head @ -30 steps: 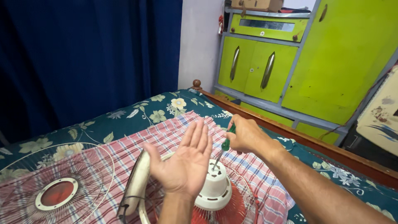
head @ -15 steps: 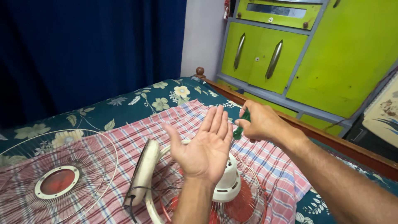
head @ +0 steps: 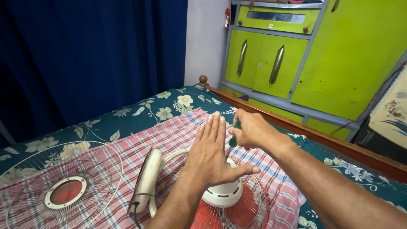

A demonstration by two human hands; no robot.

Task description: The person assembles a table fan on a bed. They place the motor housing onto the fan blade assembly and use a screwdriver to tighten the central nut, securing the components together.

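Right hand point(head: 251, 132) closed in a fist around the green handle of a screwdriver point(head: 233, 138), whose shaft is hidden behind the other hand; left hand point(head: 210, 153) held flat and open — fingers together, thumb spread — back toward the camera, hovering above the white motor housing point(head: 222, 195) of a fan lying face down on a pink plaid cloth point(head: 169, 133). Red blades point(head: 237, 214) show beneath the housing. A detached wire fan guard point(head: 59, 188) lies well apart at left — green cabinet point(head: 339, 59) behind the bed.
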